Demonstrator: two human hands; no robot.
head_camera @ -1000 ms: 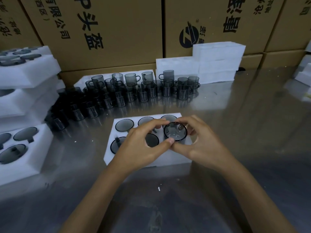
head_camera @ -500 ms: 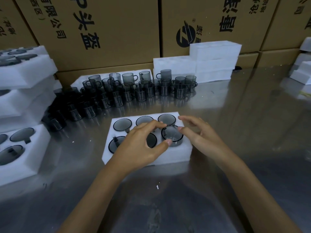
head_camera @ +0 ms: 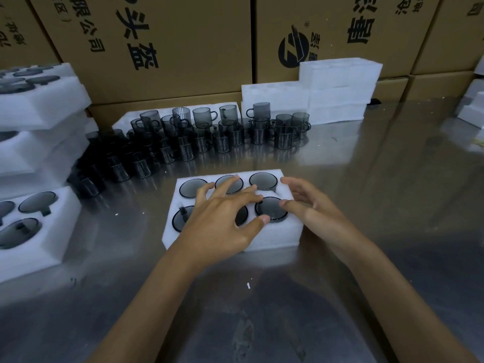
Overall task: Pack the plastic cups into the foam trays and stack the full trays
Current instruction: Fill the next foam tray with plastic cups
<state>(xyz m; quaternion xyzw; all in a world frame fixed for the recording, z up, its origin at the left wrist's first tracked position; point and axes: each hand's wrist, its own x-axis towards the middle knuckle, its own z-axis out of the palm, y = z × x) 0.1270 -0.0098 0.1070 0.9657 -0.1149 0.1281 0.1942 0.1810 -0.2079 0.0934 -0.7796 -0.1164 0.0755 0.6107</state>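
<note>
A white foam tray (head_camera: pixel 275 238) lies on the steel table in front of me with smoky grey plastic cups sunk in all its holes. The front right cup (head_camera: pixel 269 208) sits down in its hole. My left hand (head_camera: pixel 222 221) lies spread over the tray's middle, fingers straight, thumb tip at that cup's rim. My right hand (head_camera: pixel 309 205) hovers at the tray's right edge with relaxed fingers, thumb near the same cup. Neither hand grips anything. Several loose cups (head_camera: pixel 201 137) stand in rows behind the tray.
Filled foam trays (head_camera: pixel 39 100) are stacked at the left, with another filled tray (head_camera: pixel 34 231) lower down. Empty foam trays (head_camera: pixel 337 90) are piled at the back right. Cardboard boxes (head_camera: pixel 183 48) wall off the back. More foam (head_camera: pixel 471 111) lies at the far right.
Both hands lowered the cup into the front right hole and let go of it. My left hand has spread flat over the tray; the right hand has opened beside it.
</note>
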